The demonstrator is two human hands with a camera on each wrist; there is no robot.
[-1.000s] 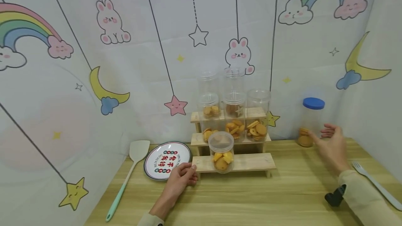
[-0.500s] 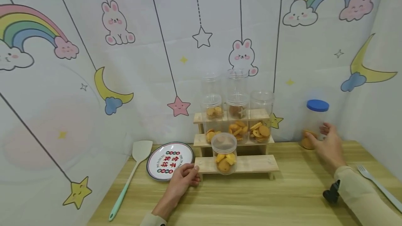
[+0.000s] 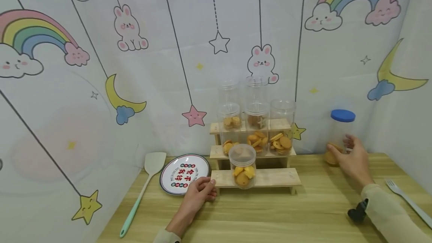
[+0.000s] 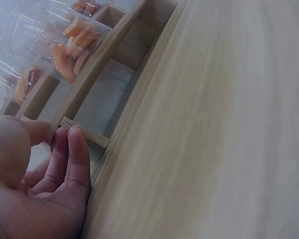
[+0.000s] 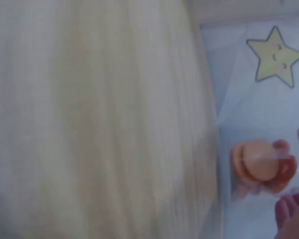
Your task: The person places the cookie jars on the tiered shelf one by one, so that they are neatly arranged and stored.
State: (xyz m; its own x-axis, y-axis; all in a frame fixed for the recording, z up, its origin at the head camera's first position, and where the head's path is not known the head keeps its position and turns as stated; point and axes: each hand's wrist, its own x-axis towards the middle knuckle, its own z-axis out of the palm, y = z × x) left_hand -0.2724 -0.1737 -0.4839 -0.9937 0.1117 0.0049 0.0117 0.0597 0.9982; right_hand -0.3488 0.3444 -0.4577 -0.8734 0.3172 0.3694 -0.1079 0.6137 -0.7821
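Note:
My left hand [image 3: 198, 195] pinches the left end of the lowest step of a wooden tiered stand [image 3: 273, 177]. In the left wrist view, the thumb lies over the step's end, with fingertips [image 4: 75, 133] at its leg. My right hand [image 3: 353, 160] holds the lower part of a tall clear jar with a blue lid [image 3: 342, 116], thumb in front and fingers on the right side. Round biscuits [image 5: 261, 160] lie at this jar's bottom, and it stands upright at the table's back. A clear-lidded jar of biscuits [image 3: 242, 166] sits on the stand's lowest step.
More clear jars [image 3: 281, 127] with biscuits stand on the upper steps. Left of the stand are a printed plate [image 3: 185, 174] and a spatula with a green handle [image 3: 134, 210]. A fork [image 3: 408, 201] lies at the right edge. A patterned cloth rises behind the table.
My right hand has moved slightly left and its fingers have come round the blue-lidded jar. The left hand stays at the stand. The head view has shifted a little.

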